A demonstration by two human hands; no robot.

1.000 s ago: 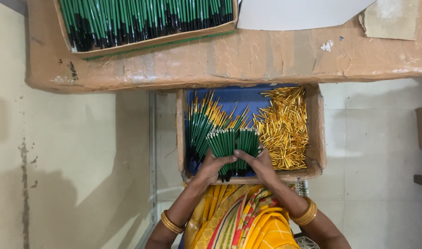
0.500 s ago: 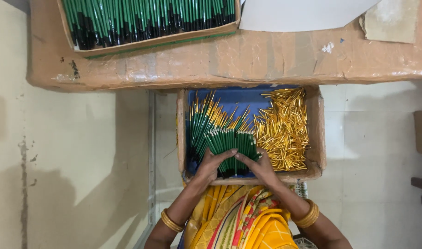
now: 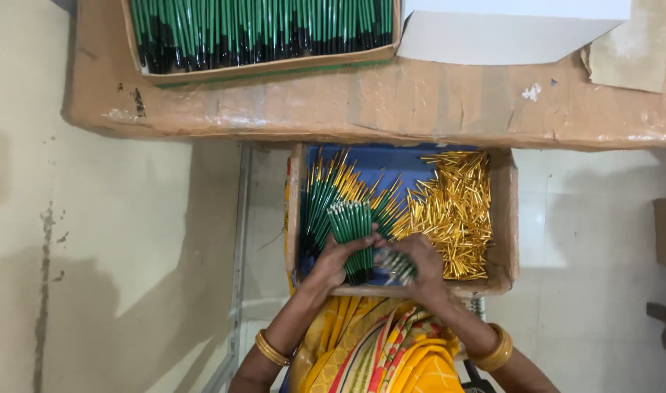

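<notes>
A cardboard box [image 3: 504, 218] with a blue floor rests on my lap. Green pencils with gold ends [image 3: 325, 196] lie along its left side, and a heap of gold metal caps [image 3: 453, 211] fills its right side. My left hand [image 3: 340, 258] grips a bunch of green pencils [image 3: 353, 225], ends pointing away from me. Just right of it, my right hand [image 3: 416, 266] closes on a smaller bunch of green pencils [image 3: 397, 266] that lies across the box's near edge. The two hands almost touch.
A worn cardboard-covered table [image 3: 391, 102] spans the top. On it stands a tray packed with green pencils [image 3: 260, 33], a white sheet [image 3: 507, 29] and a cardboard scrap [image 3: 631, 51]. Pale tiled floor lies on both sides.
The bunch in my left hand has been drawn together and stands straighter. My right hand has shifted right and now holds a separate small bunch lying sideways.
</notes>
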